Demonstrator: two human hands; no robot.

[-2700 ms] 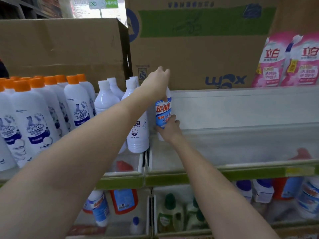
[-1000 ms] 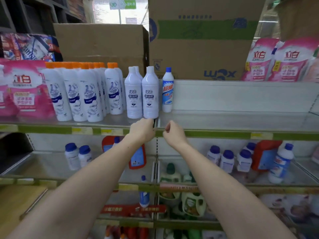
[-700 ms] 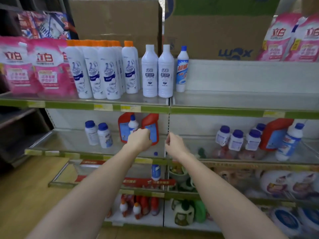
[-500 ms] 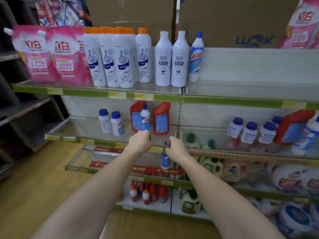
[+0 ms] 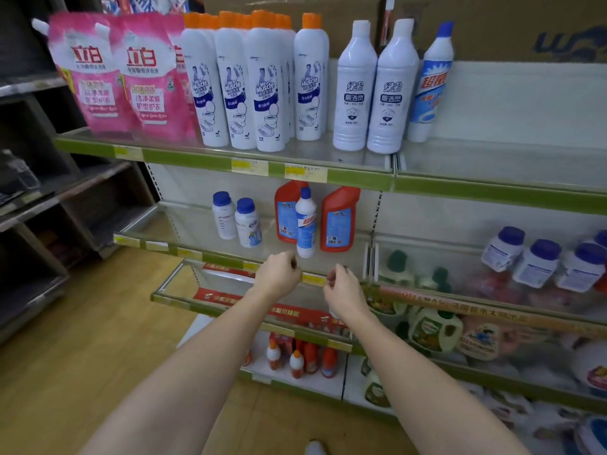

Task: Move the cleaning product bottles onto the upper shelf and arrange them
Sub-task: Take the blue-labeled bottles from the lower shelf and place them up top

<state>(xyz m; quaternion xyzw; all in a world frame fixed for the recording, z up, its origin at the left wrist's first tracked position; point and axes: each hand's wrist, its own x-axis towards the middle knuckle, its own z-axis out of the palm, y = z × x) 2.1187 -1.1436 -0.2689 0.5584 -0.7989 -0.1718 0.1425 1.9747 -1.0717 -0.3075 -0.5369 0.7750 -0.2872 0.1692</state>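
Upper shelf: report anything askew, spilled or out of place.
Nothing is spilled or tipped. One oddity: the blue-capped bottle at the right end of the upper shelf stands alone, behind the two white-capped bottles. A matching blue-capped bottle sits a shelf below, between two red bottles.

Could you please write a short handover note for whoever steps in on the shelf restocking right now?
Left hand and right hand: both empty, fingers loosely curled, held in front of the second shelf's edge.
Done: one blue-capped bottle stands on the upper shelf, next to the two white-capped bottles.
Left: a matching blue-capped bottle stands on the second shelf in front of two red bottles, nearest the hands; probably next to go up beside the first. The upper shelf's right half has room.
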